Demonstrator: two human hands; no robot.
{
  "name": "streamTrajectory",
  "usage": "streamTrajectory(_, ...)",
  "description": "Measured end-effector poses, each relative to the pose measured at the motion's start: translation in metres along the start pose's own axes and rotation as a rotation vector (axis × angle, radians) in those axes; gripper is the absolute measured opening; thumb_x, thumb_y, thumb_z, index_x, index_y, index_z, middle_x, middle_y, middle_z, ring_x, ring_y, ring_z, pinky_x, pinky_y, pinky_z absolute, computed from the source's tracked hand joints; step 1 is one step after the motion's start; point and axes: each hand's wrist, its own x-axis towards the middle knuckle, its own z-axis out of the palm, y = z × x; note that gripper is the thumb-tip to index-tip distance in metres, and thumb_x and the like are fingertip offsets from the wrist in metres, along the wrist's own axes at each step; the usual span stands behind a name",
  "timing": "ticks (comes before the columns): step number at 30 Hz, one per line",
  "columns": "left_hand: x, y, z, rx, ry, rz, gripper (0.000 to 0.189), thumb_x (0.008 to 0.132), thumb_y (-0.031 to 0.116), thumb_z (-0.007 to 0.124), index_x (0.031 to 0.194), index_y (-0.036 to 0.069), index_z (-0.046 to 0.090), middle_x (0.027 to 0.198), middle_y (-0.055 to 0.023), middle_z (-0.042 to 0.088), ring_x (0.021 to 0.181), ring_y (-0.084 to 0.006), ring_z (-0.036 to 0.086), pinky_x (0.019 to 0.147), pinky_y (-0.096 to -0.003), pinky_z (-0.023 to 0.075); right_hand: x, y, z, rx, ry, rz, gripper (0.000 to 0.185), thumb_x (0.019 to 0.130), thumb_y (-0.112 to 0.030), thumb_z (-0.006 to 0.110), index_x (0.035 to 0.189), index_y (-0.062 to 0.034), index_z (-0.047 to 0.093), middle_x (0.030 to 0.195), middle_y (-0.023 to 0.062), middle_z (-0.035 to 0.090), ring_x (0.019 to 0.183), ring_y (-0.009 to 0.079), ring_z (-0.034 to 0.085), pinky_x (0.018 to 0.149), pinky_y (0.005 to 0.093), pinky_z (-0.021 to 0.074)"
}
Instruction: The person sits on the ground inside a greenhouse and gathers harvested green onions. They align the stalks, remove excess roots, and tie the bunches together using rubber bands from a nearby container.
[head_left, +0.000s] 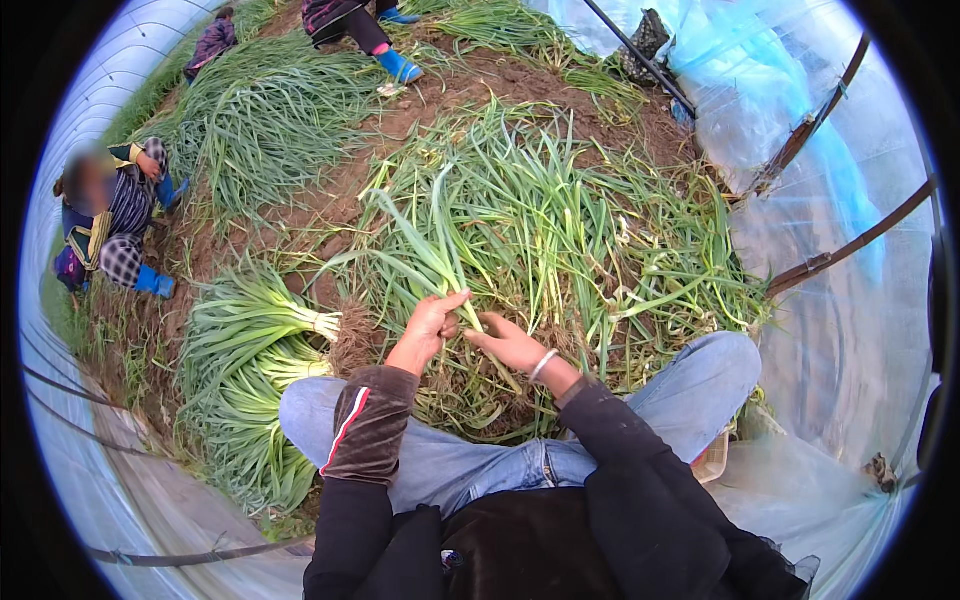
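My left hand (429, 327) grips a green leek-like stalk (442, 262) just below where its leaves fan out. Lower down, the fingers of my right hand (511, 346), with a pale bracelet at the wrist, close on the same plant's stem. Its leaves point up and away from me. Beneath both hands spreads a loose heap of pulled green plants (555, 232) with pale stems and brown roots. Left of my knee lie neat bundles of cleaned plants (255, 322), their white stems and roots turned towards me. Parts of the held stem are hidden by my fingers.
Another pile of plants (277, 112) covers the soil (315, 214) at upper left. One person (124, 202) sits at the left; others are farther back. Clear plastic sheeting (810, 360) and bent poles (847, 255) stand at my right. A basket (711, 459) sits by my right thigh.
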Motion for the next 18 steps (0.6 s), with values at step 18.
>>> streamTrajectory(18,0.011,0.03,-0.031,-0.082,0.402,0.195,0.014,0.083,0.014,0.069,0.085,0.002,0.062,0.064,-0.0004,0.051,0.043,-0.0064,0.039,0.035,-0.02,0.0237,-0.074,-0.011,-0.046,-1.042,0.371,-0.158,0.046,0.091,-0.044,0.052,0.108,-0.0015,0.06,0.099,0.0215,0.065,0.091,0.0349,0.064,0.082,0.0446,0.0496)
